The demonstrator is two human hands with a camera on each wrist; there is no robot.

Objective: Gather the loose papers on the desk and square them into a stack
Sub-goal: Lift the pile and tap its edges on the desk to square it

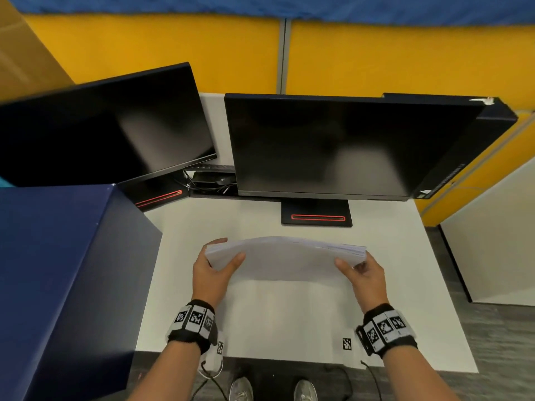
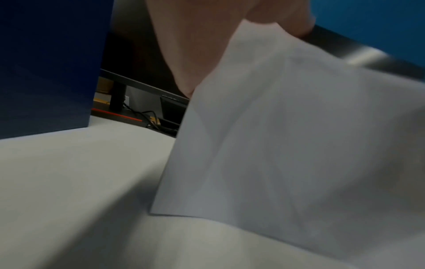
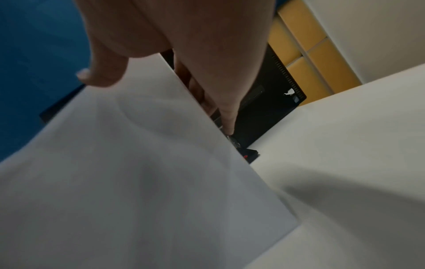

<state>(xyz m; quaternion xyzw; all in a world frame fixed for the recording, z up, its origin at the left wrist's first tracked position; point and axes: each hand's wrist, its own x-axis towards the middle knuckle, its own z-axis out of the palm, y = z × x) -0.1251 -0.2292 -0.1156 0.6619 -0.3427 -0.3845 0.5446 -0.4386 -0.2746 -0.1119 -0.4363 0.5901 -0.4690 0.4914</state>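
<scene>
The surface [image 1: 390, 285] is viewed from above by the head camera, which is aimed forward and down across its near edge toward the monitors [image 1: 333, 146] at the far edge. Each wrist camera is placed low and very close behind its fingers [image 2: 190, 54] [image 3: 218, 72], aimed toward the far edge. The paper stack [image 1: 286, 256] is shared by all three views.

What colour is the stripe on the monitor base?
Red, on the black monitor base; the head view shows it best.
</scene>
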